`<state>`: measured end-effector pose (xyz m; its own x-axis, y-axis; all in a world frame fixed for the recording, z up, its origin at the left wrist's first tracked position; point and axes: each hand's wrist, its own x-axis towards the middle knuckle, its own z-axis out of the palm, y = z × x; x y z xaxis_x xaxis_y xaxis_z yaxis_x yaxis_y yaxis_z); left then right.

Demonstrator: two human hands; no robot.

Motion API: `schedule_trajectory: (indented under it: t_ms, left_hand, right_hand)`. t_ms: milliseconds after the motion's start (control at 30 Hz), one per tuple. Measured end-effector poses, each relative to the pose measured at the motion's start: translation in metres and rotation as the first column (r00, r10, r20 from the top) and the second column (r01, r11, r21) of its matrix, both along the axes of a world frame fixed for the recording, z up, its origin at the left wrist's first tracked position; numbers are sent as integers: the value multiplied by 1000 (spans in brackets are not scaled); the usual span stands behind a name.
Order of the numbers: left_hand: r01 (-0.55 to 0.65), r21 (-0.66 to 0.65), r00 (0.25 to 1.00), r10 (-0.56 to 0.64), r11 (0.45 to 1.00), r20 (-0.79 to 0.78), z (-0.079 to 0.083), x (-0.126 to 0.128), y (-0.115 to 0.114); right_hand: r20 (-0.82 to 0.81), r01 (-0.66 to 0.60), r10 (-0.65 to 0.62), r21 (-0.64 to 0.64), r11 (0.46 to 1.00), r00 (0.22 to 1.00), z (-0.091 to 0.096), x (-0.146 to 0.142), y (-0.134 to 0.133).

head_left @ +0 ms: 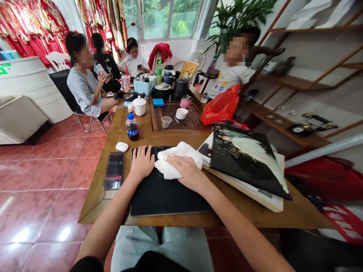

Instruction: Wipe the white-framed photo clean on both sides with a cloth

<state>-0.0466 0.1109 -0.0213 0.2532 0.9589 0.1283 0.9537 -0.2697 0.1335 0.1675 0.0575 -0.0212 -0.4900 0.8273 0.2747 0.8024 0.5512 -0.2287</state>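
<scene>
A flat black board or album lies on the wooden table in front of me. My left hand rests on its upper left part, fingers spread and nothing in them. Over a crumpled white cloth sits my right hand, with its fingers bent on the cloth and pressing it to the black surface. The cloth covers the board's upper right part. To the right, a large picture of a figure in a white dress leans tilted on a pale framed panel.
A phone, a white earbud case and a blue-capped bottle stand left of the board. Farther back are a lidded white cup, a plastic cup and a red bag. Several people sit around the far end.
</scene>
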Motion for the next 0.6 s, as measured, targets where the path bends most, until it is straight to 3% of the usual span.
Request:
schedule_trajectory:
  t_ms: [600]
  left_hand:
    - [5, 17, 1000, -5, 1000, 21, -1, 0, -1]
  right_hand:
    - [88, -58, 55, 38, 998, 995, -6, 11, -81]
